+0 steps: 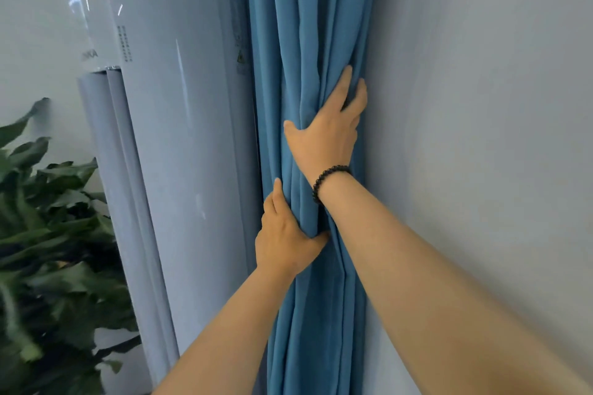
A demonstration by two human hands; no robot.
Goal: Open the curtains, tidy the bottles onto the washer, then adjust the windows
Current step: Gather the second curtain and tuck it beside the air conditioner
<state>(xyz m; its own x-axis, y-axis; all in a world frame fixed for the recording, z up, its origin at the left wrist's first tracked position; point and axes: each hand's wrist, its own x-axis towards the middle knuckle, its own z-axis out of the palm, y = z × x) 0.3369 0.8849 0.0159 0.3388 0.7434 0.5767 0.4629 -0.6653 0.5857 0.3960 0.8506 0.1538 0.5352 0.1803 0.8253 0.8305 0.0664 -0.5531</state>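
Observation:
A blue curtain hangs gathered into a narrow bunch of folds between a white standing unit and the wall. My right hand, with a dark bead bracelet at the wrist, grips the bunch higher up, thumb on the left side and fingers wrapped round the right side against the wall. My left hand grips the same bunch lower down from the left, its thumb hooked across the front folds. No bottles, washer or windows are in view.
A tall white floor-standing air conditioner stands directly left of the curtain. A leafy green plant fills the lower left. A plain grey-white wall runs along the right side, touching the curtain.

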